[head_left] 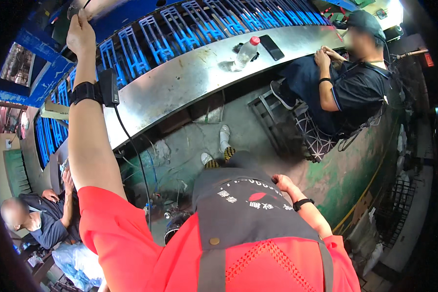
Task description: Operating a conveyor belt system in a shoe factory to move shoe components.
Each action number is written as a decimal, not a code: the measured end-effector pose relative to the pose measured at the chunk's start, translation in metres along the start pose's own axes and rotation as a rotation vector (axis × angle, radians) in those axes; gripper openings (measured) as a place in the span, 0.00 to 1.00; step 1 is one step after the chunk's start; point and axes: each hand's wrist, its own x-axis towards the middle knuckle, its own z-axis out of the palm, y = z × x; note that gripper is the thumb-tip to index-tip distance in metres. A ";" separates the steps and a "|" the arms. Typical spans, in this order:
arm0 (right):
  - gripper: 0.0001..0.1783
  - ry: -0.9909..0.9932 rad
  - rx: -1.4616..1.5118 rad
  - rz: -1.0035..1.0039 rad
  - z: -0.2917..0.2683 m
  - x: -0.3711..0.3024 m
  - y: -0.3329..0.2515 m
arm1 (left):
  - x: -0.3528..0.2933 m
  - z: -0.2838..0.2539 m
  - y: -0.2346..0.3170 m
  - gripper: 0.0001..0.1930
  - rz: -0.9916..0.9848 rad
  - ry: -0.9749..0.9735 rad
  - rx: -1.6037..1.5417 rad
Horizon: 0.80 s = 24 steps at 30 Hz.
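My left hand [81,38] is stretched far up to the upper left, by the blue machine frame [48,63]. Its fingers are closed at a small thin piece that I cannot make out. Below it runs a row of blue metal racks [155,41] behind a long metal ledge [180,80]. Low at my right side, my right hand [286,185] is curled beside my dark apron [243,192]. Something small and dark shows at its fingertips, too unclear to name. A black box [109,87] with a cable is strapped at my left wrist.
On the ledge stand a clear bottle [246,54] with a red cap and a black phone [271,47]. One person [350,82] sits at the right near a metal stool [265,114]; another [48,214] is at the lower left. Cables [153,155] hang beside the ledge.
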 end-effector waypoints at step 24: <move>0.21 -0.038 -0.077 -0.009 0.005 0.004 0.001 | -0.003 0.007 0.018 0.22 0.014 0.065 -0.044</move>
